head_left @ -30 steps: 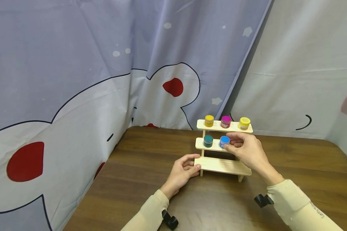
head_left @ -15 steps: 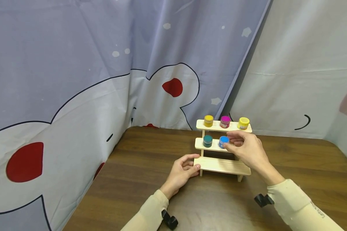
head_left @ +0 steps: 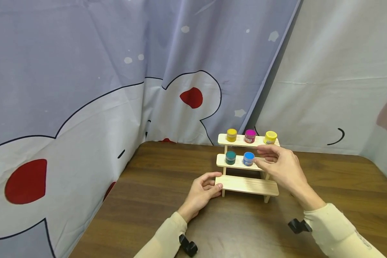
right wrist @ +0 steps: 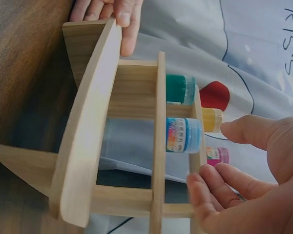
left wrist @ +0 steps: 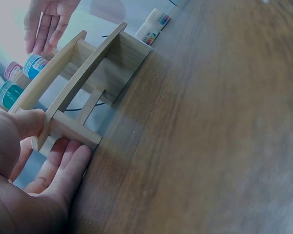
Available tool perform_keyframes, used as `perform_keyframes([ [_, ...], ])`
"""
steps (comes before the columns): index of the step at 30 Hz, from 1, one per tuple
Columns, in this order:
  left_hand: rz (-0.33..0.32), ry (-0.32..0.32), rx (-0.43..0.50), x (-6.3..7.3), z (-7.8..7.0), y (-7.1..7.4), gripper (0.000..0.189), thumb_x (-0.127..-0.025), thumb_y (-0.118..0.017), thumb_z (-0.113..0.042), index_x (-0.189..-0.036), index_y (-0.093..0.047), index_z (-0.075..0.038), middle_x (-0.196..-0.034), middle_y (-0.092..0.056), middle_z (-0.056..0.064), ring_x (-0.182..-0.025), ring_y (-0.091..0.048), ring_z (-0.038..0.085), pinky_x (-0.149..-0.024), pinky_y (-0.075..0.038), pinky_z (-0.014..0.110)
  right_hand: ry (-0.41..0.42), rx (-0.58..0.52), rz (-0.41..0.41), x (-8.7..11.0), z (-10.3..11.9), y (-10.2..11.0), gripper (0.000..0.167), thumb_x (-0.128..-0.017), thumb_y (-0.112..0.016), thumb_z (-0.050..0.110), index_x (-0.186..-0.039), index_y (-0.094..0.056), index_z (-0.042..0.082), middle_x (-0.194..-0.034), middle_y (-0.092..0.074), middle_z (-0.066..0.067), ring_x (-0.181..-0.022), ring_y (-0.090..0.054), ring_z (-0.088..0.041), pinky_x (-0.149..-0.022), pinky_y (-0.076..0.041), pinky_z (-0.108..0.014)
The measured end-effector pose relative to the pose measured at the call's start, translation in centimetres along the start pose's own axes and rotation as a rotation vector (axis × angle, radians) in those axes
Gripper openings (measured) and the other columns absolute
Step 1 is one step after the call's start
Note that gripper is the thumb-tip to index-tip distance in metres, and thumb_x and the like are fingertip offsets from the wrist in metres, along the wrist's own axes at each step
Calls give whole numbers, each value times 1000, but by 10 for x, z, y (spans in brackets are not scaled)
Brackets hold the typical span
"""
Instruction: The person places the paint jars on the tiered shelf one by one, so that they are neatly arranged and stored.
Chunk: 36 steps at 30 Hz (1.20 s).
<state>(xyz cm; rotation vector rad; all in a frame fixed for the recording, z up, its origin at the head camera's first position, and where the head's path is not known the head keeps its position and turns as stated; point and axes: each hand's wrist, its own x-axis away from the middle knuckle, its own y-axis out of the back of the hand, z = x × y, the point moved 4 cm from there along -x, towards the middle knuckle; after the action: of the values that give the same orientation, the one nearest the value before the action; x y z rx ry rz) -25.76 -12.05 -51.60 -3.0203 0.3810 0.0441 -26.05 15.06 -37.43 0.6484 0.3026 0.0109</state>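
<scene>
A three-tier wooden display rack (head_left: 246, 184) stands on the table. My left hand (head_left: 201, 191) grips the left end of its lowest shelf, thumb on top and fingers beneath. On the middle shelf sit a dark green paint jar (head_left: 230, 158) and, to its right, a blue paint jar (head_left: 248, 159). My right hand (head_left: 282, 166) is just right of the blue jar, fingers apart and holding nothing; a small gap shows in the right wrist view. The top shelf bears a golden-yellow jar (head_left: 231, 135), a magenta jar (head_left: 249, 136) and a bright yellow jar (head_left: 270, 137).
Two white-looking labelled jars (left wrist: 147, 34) stand on the wooden table (left wrist: 200, 126) past the rack's far end in the left wrist view; the head view does not show them. A patterned curtain (head_left: 180, 53) hangs behind the table.
My right hand has let go of the blue jar and drawn slightly to the right. The jar stays on the middle shelf. My left hand keeps its grip on the rack.
</scene>
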Motion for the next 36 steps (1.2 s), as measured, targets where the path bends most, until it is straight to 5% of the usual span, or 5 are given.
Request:
perform_keyframes([
  [7,-2,6,4,1,-1,0,40,-105,-78,-5,-144,-72,-10,-110,-75,12,-102,-77,22,-96,-69,40,48,10,-48,8,1,12,47,-102,-86,30,-141,-74,6,-130,-79,-15,-115,-79,-30,-91,-57,-7],
  [15,-4,6,7,2,-1,0,41,-105,-79,-6,-145,-72,-10,-110,-76,12,-102,-77,23,-96,-68,41,72,-28,-100,15,-9,32,43,-103,-84,19,-138,-71,-4,-126,-78,-23,-98,-71,9,-85,-58,-6],
  [32,4,5,2,1,0,1,41,-105,-79,-7,-145,-71,-9,-111,-76,12,-104,-78,25,-97,-68,43,-40,118,-194,35,-52,80,45,-104,-83,33,-136,-73,4,-123,-79,-15,-92,-65,20,-81,-51,-1],
  [36,5,1,0,1,0,1,41,-105,-79,-8,-145,-71,-9,-111,-76,12,-104,-78,25,-97,-68,43,-61,121,-197,41,-61,86,46,-104,-83,32,-137,-73,2,-117,-80,-2,-92,-64,21,-80,-51,0],
])
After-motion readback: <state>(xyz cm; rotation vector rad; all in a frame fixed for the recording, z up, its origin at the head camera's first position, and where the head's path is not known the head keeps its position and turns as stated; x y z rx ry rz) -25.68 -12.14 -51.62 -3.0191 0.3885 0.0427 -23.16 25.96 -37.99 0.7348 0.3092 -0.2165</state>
